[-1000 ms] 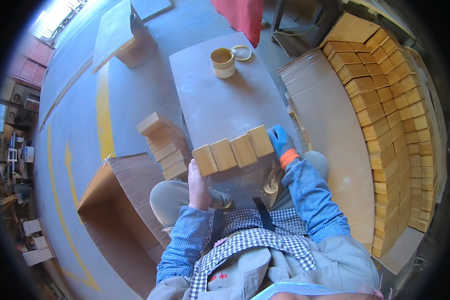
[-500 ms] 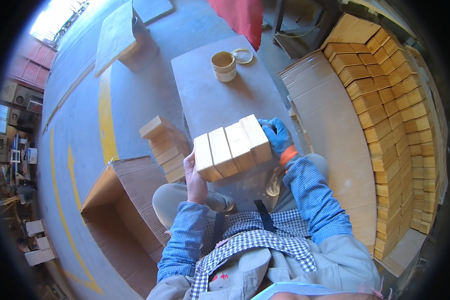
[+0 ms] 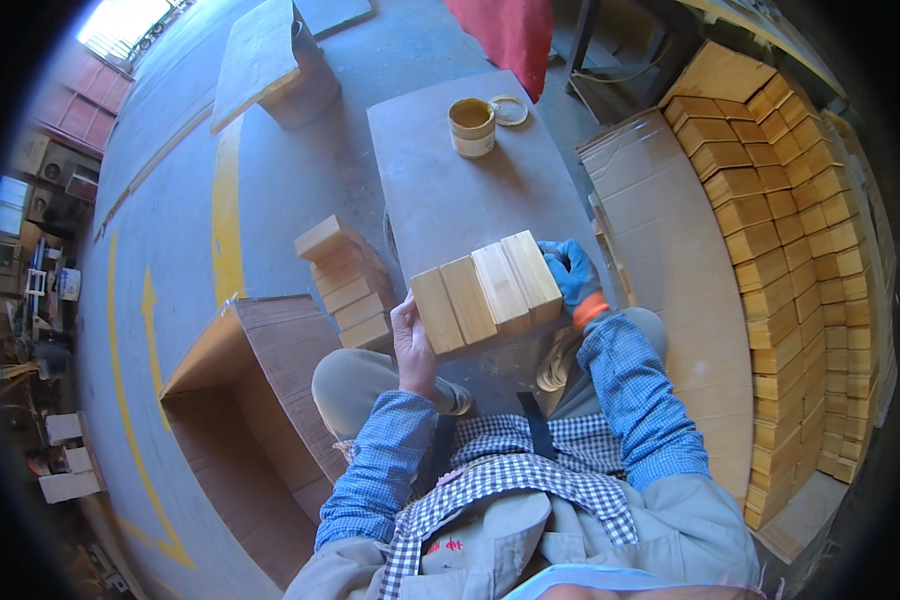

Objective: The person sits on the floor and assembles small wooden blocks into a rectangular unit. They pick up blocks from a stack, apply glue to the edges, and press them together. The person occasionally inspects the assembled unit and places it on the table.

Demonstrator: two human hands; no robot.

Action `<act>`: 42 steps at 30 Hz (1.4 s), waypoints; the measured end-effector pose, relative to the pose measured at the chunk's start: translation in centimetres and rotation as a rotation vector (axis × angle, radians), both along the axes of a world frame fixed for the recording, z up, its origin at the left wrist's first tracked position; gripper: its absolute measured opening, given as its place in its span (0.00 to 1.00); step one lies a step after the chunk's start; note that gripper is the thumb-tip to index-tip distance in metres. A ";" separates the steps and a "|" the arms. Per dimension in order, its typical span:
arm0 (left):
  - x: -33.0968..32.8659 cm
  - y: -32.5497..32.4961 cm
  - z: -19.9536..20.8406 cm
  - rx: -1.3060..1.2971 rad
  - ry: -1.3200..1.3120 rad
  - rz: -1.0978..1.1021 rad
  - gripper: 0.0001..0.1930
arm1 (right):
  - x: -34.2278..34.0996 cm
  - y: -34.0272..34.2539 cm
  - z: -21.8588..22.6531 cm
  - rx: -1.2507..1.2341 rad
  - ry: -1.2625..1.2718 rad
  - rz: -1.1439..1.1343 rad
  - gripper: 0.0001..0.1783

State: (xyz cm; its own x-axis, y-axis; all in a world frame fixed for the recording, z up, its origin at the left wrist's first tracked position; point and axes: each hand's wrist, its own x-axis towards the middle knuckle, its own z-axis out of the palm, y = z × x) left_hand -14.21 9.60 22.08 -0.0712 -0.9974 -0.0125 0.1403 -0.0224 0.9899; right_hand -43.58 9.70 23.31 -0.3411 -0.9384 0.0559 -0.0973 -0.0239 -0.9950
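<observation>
A row of several wooden blocks [image 3: 487, 295] lies side by side between my hands, at the near end of the grey table. The two at the left are yellower on top; those at the right are paler. My bare left hand [image 3: 412, 338] grips the left end, thumb and fingers against the wood. Against the right end, my right hand [image 3: 574, 281], in a blue glove with an orange cuff, is closed with curled fingers. Whether that glove also holds something small is hidden. On the table's far part stands an open tin [image 3: 472, 130] of yellowish-brown contents, its lid [image 3: 510, 110] beside it.
Left of the table is a stack of blocks [image 3: 345, 285], with an open cardboard box [image 3: 280, 360] nearer me. Many yellow blocks [image 3: 770, 265] stand in stacked rows along the right, beside a cardboard sheet [image 3: 675, 270]. A red cloth [image 3: 510, 40] hangs beyond the table.
The two left blocks now show yellower top faces, where all the tops were pale before. Both hands stay at the row's ends. The whole view has shifted slightly.
</observation>
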 end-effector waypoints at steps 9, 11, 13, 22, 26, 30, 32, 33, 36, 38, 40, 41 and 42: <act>-0.2 0.5 0.3 0.053 0.028 0.036 0.16 | -0.5 1.1 0.1 0.094 0.229 0.065 0.08; -0.3 0.7 0.4 0.085 0.056 0.045 0.16 | -0.5 1.2 0.0 0.049 0.255 0.065 0.08; -0.4 0.8 0.6 0.085 0.022 0.066 0.16 | -0.5 1.3 -0.1 0.058 0.273 0.061 0.08; 0.0 0.7 1.7 0.177 0.070 0.079 0.17 | -1.2 1.3 -0.9 0.257 0.292 0.019 0.08; 0.2 0.8 2.4 0.237 0.052 0.063 0.18 | -1.6 1.1 -2.1 0.326 0.411 -0.036 0.15; -0.5 0.9 3.2 0.293 0.031 0.100 0.19 | -1.7 0.9 -3.3 0.306 0.319 -0.049 0.16; -0.9 0.8 3.7 0.329 0.071 0.116 0.18 | -1.6 0.7 -3.6 0.298 0.262 -0.051 0.16; -1.0 0.7 4.0 0.342 0.097 0.116 0.18 | -1.5 0.6 -3.6 0.302 0.238 -0.056 0.16; -1.1 0.1 4.9 0.339 0.141 0.121 0.18 | -1.2 0.3 -3.0 0.259 0.204 -0.067 0.16; -1.1 -0.5 5.3 0.270 0.123 0.120 0.19 | -1.0 0.0 -2.1 0.221 0.146 -0.067 0.15; -1.1 -0.9 5.5 0.208 0.094 0.113 0.18 | -0.8 -0.3 -1.1 0.181 0.024 -0.047 0.14; -1.1 -1.0 5.4 0.182 0.074 0.107 0.17 | -0.6 -0.4 -0.6 0.156 -0.007 -0.050 0.14; -1.1 -1.0 5.3 0.137 0.065 0.096 0.17 | -0.5 -0.5 -0.2 0.120 -0.053 -0.040 0.14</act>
